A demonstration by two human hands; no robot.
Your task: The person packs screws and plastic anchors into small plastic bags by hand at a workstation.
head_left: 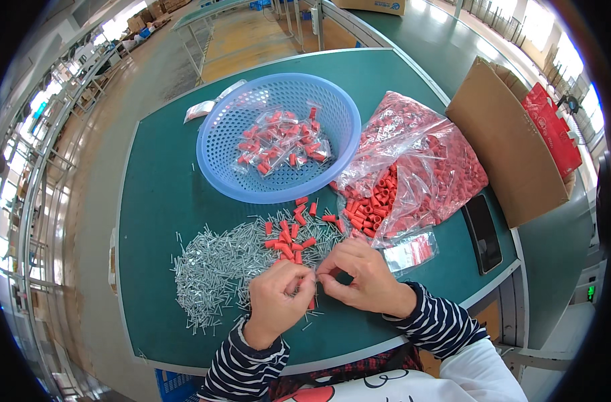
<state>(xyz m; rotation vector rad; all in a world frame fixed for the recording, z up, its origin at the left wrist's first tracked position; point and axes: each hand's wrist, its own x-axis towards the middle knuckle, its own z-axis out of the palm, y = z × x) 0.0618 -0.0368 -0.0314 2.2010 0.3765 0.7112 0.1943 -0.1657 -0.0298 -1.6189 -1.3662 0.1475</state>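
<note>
My left hand [277,301] and my right hand [359,275] meet fingertip to fingertip above the near middle of the green table [158,181]. Both are closed in a pinch. Something small, perhaps clear plastic, is between them, but the fingers cover most of it. Just beyond lies a loose pile of small silver screws or nails [208,281], spreading to the left. Red tapered plastic caps [287,249] are scattered over the pile's right side. To the right of my right hand is a stack of small clear plastic bags [411,252].
A blue perforated basket [209,171] holds several small filled bags [285,137]. Right of it sits a large open plastic bag [426,157] of red caps. A black phone [482,234] lies near the right edge, beside a cardboard box [496,137] with a red package [552,127].
</note>
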